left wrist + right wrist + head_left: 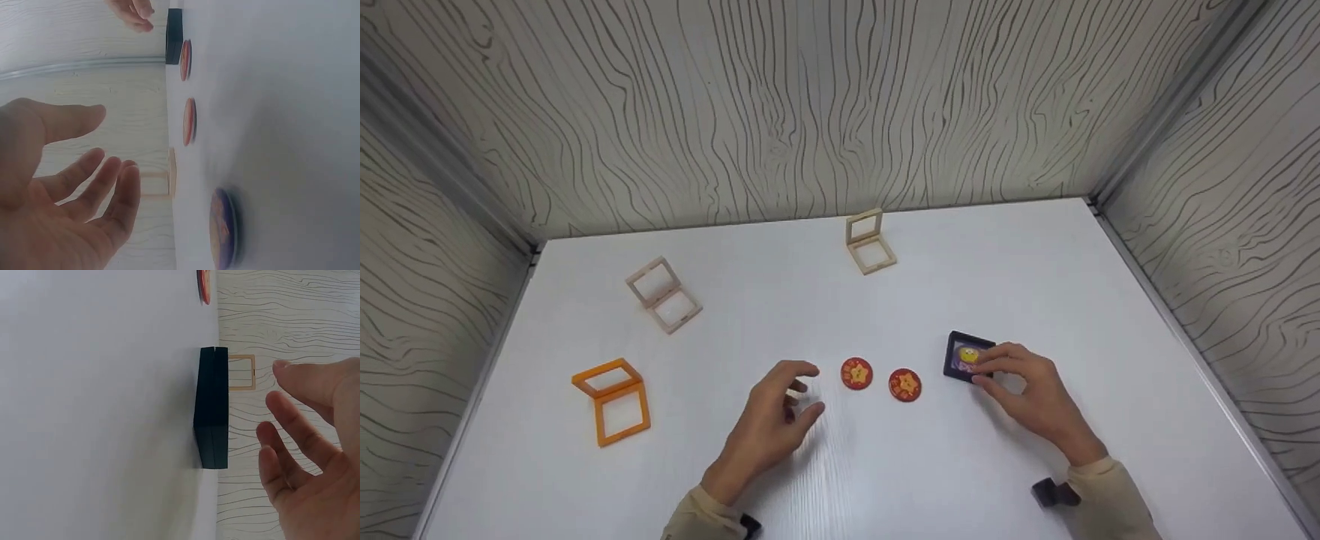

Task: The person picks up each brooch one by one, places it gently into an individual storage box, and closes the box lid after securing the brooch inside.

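Note:
My right hand point(1031, 386) hovers over a closed dark square frame point(958, 369), thumb and fingers spread. In the right wrist view the dark frame point(212, 402) lies flat on the table, apart from the fingertips. A yellow figure on a purple round piece point(967, 355) shows through its window. My left hand point(769, 420) is raised with loosely bent fingers and holds nothing. Below it lies a round badge with a purple edge point(224, 229), mostly hidden in the head view. Two red round badges point(856, 373) point(905, 385) with star figures lie between the hands.
An open orange frame point(622, 401) stands at the left on the white table point(780, 300). Behind it is an open pale pinkish frame point(675, 309), and an open beige frame point(873, 253) stands near the back edge. Wood-grain panels point(810, 112) enclose the table.

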The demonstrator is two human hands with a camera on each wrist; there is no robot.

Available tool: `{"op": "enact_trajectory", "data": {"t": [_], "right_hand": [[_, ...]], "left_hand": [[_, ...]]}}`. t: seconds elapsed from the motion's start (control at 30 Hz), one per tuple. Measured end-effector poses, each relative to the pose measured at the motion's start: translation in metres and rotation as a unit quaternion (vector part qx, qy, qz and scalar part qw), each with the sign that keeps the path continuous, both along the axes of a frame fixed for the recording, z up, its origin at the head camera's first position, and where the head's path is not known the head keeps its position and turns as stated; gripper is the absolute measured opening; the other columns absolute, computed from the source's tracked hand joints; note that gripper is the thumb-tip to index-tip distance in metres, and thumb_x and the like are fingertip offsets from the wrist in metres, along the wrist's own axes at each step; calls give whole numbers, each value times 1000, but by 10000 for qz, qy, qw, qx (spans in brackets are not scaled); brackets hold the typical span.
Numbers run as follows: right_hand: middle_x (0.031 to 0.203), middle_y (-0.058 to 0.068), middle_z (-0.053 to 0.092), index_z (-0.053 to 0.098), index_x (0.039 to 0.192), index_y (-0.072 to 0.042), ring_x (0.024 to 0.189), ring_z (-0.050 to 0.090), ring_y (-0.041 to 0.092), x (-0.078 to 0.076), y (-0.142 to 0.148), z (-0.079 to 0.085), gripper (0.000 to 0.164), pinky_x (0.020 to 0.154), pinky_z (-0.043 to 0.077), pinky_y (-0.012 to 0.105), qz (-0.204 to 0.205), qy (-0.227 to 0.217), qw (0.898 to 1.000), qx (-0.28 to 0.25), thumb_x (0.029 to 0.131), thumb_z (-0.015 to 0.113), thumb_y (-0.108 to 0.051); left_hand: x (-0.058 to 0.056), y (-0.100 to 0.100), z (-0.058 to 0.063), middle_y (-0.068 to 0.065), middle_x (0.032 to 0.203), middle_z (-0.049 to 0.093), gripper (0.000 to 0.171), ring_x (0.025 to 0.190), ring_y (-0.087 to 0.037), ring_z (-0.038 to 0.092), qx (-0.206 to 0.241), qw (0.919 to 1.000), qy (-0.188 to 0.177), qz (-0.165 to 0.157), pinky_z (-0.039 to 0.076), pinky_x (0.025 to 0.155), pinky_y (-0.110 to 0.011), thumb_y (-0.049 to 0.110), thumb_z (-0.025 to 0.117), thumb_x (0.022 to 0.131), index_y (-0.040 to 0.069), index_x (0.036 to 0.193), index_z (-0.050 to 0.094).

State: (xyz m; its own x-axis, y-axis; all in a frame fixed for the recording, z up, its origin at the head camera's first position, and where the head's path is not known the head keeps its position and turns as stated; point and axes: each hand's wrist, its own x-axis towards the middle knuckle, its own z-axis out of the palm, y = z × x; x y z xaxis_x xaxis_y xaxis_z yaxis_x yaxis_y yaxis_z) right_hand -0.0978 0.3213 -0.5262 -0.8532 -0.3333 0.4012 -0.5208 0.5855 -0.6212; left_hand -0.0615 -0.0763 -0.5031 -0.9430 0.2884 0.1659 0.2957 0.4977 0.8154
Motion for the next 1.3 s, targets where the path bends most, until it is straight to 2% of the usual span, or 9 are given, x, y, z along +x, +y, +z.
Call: {"op": "enact_trajectory", "data": {"t": [0.13, 0.23, 0.47, 0.6, 0.77, 0.83, 0.93, 1.1, 1.3], "right_hand": [[103, -4, 69, 76, 98, -11, 84, 61, 8, 3, -11, 3, 21, 69, 54, 25, 298, -73, 9994, -128, 82, 79, 2], [101, -7, 69, 76, 98, -12, 80, 60, 7, 6, -22, 2, 21, 66, 55, 28, 454, -152, 9987, -144, 83, 78, 2], [97, -7, 68, 73, 99, -13, 80, 64, 7, 7, -48, -2, 15, 67, 57, 28, 560, -594, 9964, -233, 88, 75, -3], [98, -7, 69, 73, 101, -13, 82, 66, 8, 6, -59, -6, 14, 68, 57, 27, 417, -937, 9945, -218, 89, 75, -7], [98, -6, 68, 71, 104, -13, 83, 65, 7, 8, -66, -8, 18, 71, 58, 27, 246, -1181, 9927, 46, 88, 77, -8], [97, -3, 67, 70, 105, -12, 82, 65, 8, 9, -66, -9, 20, 71, 58, 28, 279, -1208, 9922, 104, 87, 77, -7], [98, -1, 67, 69, 108, -11, 82, 65, 9, 10, -66, -7, 23, 72, 58, 28, 310, -1368, 9901, 110, 87, 77, -7], [101, -1, 67, 68, 113, -12, 84, 64, 10, 8, -67, -4, 26, 75, 57, 28, 219, -1701, 9851, 115, 88, 77, -11], [105, 0, 66, 66, 118, -13, 86, 64, 10, 8, -70, -3, 31, 77, 57, 28, 220, -1869, 9820, 181, 89, 76, -14]], "left_hand": [[7, -30, -1, -2, 127, 61, 47, 105, -23, 65, 15, 9977, 175, 657, 58, 83, -37, 10, 77, 88, 18, 129, 56], [13, -52, -2, 0, 125, 63, 48, 104, -22, 65, 96, 9915, 257, 1269, 57, 83, -36, 8, 79, 85, 18, 127, 59], [26, -95, -3, 7, 115, 66, 40, 95, -16, 66, 221, 9638, 419, 2622, 55, 75, -26, 6, 80, 84, 13, 119, 63], [34, -114, -7, 2, 104, 68, 35, 85, -10, 64, 282, 9435, 740, 3219, 52, 68, -22, 1, 80, 81, 7, 111, 63], [35, -139, -17, -5, 91, 62, 29, 67, -11, 52, 486, 9038, 979, 4137, 41, 57, -16, 0, 80, 80, 1, 101, 60], [32, -150, -21, -4, 94, 59, 30, 68, -14, 48, 504, 8857, 848, 4536, 37, 57, -15, 3, 79, 83, 0, 103, 57], [25, -166, -24, -7, 110, 53, 42, 79, -18, 47, 475, 8715, 320, 4870, 36, 63, -18, 9, 77, 85, 0, 117, 51], [14, -193, -19, -20, 139, 34, 76, 105, -28, 41, 64, 8847, -863, 4581, 37, 75, -33, 16, 78, 84, 0, 140, 30], [11, -223, -21, -28, 152, 20, 109, 129, -43, 30, -506, 9108, -2068, 3536, 41, 95, -54, 40, 82, 82, 2, 154, 10]]}}
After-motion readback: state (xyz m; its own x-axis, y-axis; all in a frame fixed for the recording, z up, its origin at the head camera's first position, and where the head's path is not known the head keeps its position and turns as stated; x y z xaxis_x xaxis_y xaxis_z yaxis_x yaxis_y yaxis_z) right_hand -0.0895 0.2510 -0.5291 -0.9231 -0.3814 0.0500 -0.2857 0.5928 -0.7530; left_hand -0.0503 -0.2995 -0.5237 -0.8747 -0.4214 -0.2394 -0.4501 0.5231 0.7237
